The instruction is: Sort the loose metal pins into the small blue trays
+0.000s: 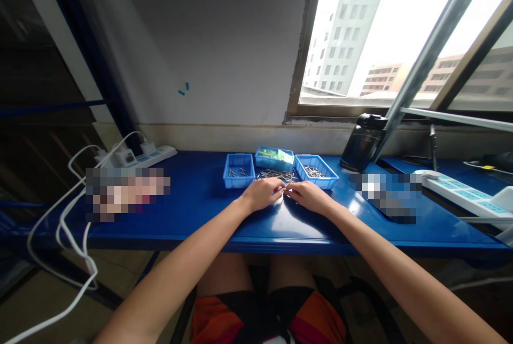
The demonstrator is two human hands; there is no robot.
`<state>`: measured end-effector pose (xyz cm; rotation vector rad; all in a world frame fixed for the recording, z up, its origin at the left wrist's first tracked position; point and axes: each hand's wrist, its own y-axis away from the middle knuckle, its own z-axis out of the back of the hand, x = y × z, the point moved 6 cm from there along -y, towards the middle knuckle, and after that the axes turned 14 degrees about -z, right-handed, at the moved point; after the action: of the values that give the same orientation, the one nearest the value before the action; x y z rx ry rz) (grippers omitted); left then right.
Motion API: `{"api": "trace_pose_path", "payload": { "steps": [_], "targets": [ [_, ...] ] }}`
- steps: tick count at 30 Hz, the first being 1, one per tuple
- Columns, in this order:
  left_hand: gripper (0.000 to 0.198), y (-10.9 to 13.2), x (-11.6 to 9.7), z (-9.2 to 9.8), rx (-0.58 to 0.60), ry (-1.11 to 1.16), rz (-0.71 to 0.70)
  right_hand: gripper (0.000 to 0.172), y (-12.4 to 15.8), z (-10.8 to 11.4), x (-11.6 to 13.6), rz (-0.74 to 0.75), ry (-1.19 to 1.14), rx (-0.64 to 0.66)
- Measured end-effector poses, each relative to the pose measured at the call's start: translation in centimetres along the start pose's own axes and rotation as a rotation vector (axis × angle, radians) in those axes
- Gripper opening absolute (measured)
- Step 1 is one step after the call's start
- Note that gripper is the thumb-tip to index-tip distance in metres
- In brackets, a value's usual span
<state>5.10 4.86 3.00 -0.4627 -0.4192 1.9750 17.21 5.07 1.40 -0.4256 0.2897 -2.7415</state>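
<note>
My left hand [261, 193] and my right hand [308, 195] meet above the near side of the table, fingers bent and fingertips almost touching. Both look closed in a pinch; whatever lies between the fingertips is too small to make out. Just beyond them is a loose pile of thin metal pieces [277, 175], like screws or nails, partly hidden by my hands. A blue tray [239, 186] left of the pile holds a few such pieces. Another blue tray [331, 179] on the right holds many more. Behind the pile, a third blue tray [262, 162] contains a green-and-clear packet [276, 156].
The blue table [192, 205] runs along a wall below a window. A black flask [363, 143] stands at the back right, near a blurred item. White power strips [460, 192] lie on the right and back left, with white cables [66, 232] hanging over the left side.
</note>
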Motion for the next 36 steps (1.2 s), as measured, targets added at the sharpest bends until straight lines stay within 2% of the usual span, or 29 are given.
{"api": "trace_pose_path", "payload": {
  "steps": [4,7,13,19,24,30,36],
  "targets": [
    [0.024,0.3,1.2,-0.1,0.029,-0.033,0.107,0.02,-0.1,0.2,-0.6,-0.062,0.005,0.009],
    [0.023,0.6,2.2,-0.6,0.108,-0.048,0.192,0.02,-0.1,0.6,-0.8,-0.101,-0.026,-0.011],
    [0.019,0.6,2.2,-1.1,0.144,-0.039,0.2,0.023,0.2,1.7,0.2,-0.037,-0.15,-0.12],
    [0.018,0.5,2.0,-0.9,0.16,-0.051,0.22,0.023,0.3,1.8,0.4,-0.012,-0.163,-0.149],
    [0.019,0.6,2.1,-0.2,0.07,-0.039,0.231,0.019,0.0,1.6,-0.3,-0.085,-0.1,-0.119],
    [0.019,0.2,0.9,0.5,-0.095,0.055,0.065,0.024,0.0,0.6,-0.1,-0.034,-0.107,-0.045],
    [0.016,0.0,0.8,-0.1,-0.128,0.174,0.002,0.027,0.0,0.3,0.3,-0.027,-0.196,-0.031]
  ]
}}
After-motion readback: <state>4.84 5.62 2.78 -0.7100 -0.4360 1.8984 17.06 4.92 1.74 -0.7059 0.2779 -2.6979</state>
